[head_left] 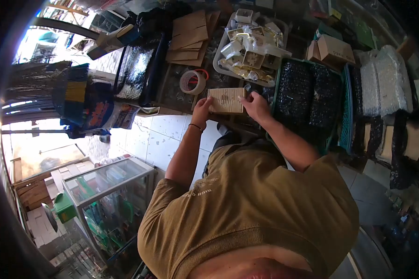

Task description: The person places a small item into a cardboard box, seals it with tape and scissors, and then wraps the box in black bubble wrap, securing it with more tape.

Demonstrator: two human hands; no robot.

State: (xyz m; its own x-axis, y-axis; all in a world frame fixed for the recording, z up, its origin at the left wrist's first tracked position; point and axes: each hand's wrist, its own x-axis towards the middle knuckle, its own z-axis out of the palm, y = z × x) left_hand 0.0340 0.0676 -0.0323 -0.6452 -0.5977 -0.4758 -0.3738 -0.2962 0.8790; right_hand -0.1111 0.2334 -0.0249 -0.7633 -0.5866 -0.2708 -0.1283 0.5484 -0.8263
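Note:
A small tan cardboard box [226, 101] with a ribbed-looking top lies at the front edge of the dark table. My left hand [202, 111] grips its left end, and my right hand [257, 108] holds its right end. Just behind the left hand stands a roll of tape [192, 83], with the orange-red handles of scissors [205, 74] beside it. Farther back, a white tray [217, 59] holds clear plastic packets with gold-coloured pieces. Flat brown cardboard pieces [188, 35] are stacked to the tray's left.
On the right, a green crate [277, 88] holds black-wrapped parcels [293, 90]. Bubble-wrapped parcels [391, 81] and an open brown box [335, 50] stand beyond. A black basket [146, 69] is at left. A glass cabinet [109, 186] stands lower left.

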